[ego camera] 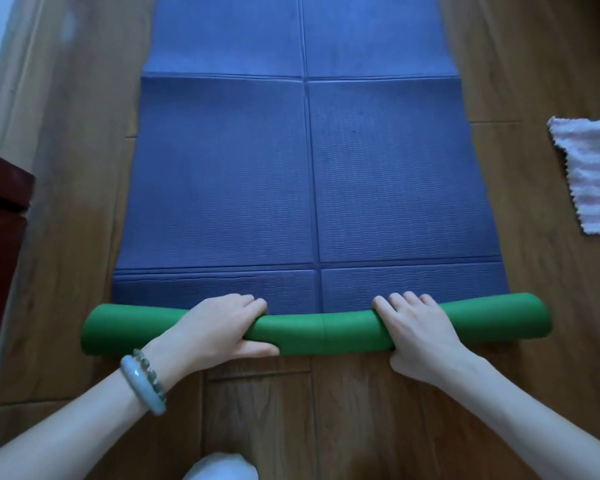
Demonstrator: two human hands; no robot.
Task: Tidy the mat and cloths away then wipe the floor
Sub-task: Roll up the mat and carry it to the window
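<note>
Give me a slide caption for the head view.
Both hands, left hand and right hand, roll the purple-topped, green-backed mat on the wooden floor.

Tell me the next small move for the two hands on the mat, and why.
Probably push the green roll forward another turn. Both the left hand and the right hand grip it evenly, only the near end is rolled, and most of the blue mat lies flat ahead on the wooden floor. The striped cloth lies apart, to the right, clear of the path.
</note>
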